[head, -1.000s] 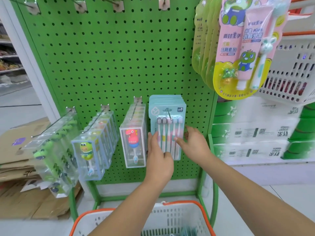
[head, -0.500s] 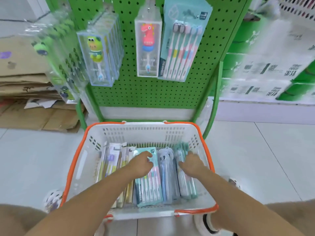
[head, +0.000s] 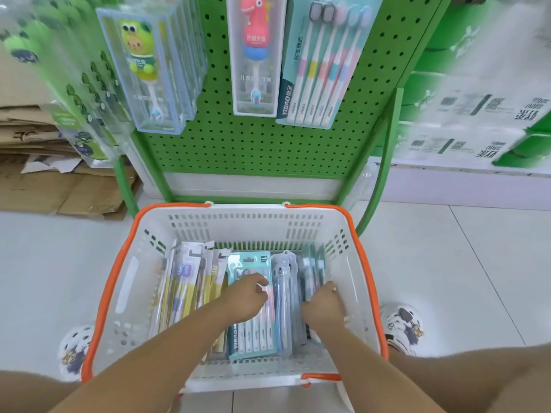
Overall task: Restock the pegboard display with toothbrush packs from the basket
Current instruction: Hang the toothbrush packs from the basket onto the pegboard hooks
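**Both hands down in the basket of toothbrush packs**

The green pegboard display (head: pixel 253 150) fills the top of the view, with packs hanging along its lower row: clear boxes holding a green frog brush (head: pixel 146 70), a box with a pink dinosaur brush (head: pixel 255 55), and a teal five-brush pack (head: pixel 322 64) to its right. Flattened cardboard (head: pixel 44 162) is stacked on the floor to the left, and green-and-white cartons (head: pixel 477 108) stand to the right.

Below the board, a white basket (head: pixel 131 293) with an orange rim sits on the tiled floor (head: pixel 462 278), between the person's two patterned shoes. Inside it, toothbrush packs stand and lie in rows: yellow-and-white packs (head: pixel 185 287) on the left, a teal pack (head: pixel 253 332) lying face up in the middle, a blue pack (head: pixel 283 293) beside it, and darker packs (head: pixel 313 272) at the right.

The left hand (head: pixel 244 299) rests on the teal pack with fingers curled over its right edge (whether it truly grips the pack cannot be told). The right hand (head: pixel 325 305) has its fingers bent down among the darker packs; its hold, too, is hidden.
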